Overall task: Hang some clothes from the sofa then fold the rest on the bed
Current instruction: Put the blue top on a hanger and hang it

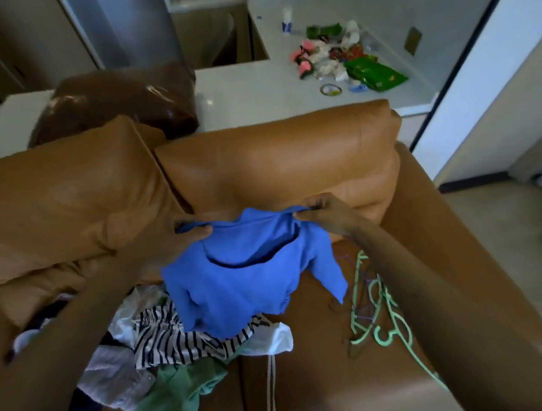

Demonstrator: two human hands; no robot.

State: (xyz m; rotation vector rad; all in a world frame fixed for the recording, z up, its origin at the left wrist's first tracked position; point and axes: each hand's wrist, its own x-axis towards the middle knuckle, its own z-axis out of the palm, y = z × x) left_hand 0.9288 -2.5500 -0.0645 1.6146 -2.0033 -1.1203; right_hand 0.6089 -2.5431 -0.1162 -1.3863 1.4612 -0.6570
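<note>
blue knit top hangs in the air over the sofa seat, stretched between two hands. the left hand pinches one end of its upper edge and the right hand pinches the other, fingers curled tight on the cloth. it looks light and limp: the body sags, a sleeve droops to the right, and the hem brushes the heap of clothes below. soft fabric like this should not slip, but it will bunch, so holding it at the shoulder seams is likely best for feeding in a hanger. pale green plastic hangers, thin and curved, lie tangled on the seat just beside the right forearm. under the top sit a striped garment, a crumpled green garment and a white piece with cords. the sofa's tan leather is smooth and glossy, with plump back cushions.
</note>
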